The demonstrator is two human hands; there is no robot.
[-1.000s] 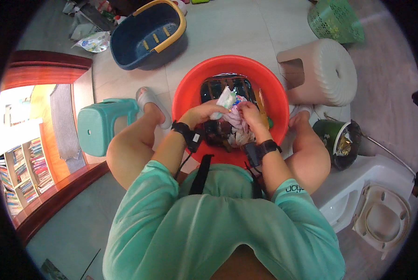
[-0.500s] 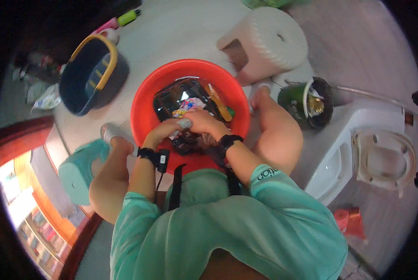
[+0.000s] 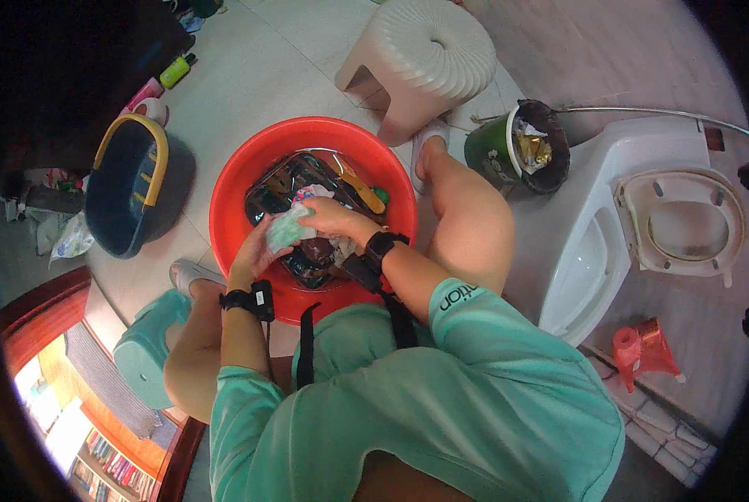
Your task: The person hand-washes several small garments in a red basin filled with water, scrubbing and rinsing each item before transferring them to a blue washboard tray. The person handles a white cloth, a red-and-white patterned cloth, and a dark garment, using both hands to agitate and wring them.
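Note:
A red basin (image 3: 224, 180) stands on the floor between my legs. Over it, my left hand (image 3: 257, 247) and my right hand (image 3: 337, 219) both grip a crumpled pale green and white cloth (image 3: 288, 227). The left fingers curl around its near left side, and the right fingers press on its upper right. Inside the basin lie a shiny black tray-like thing (image 3: 267, 199), a yellow-handled brush-like tool (image 3: 359, 186) and a small green item (image 3: 381, 195). A dark brown, wet-looking lump (image 3: 317, 249) sits below my hands; its kind is unclear.
A dark bucket (image 3: 111, 201) with a yellow handle stands left. Beyond the basin is a beige stool (image 3: 424, 58); a lined bin (image 3: 495, 155) and a white toilet (image 3: 583, 268) are right. A teal stool (image 3: 140, 356) stands by my left leg.
My hands, close together before, have moved apart, and more of the pale cloth shows between them. The whole view has shifted, with the basin now a little farther left.

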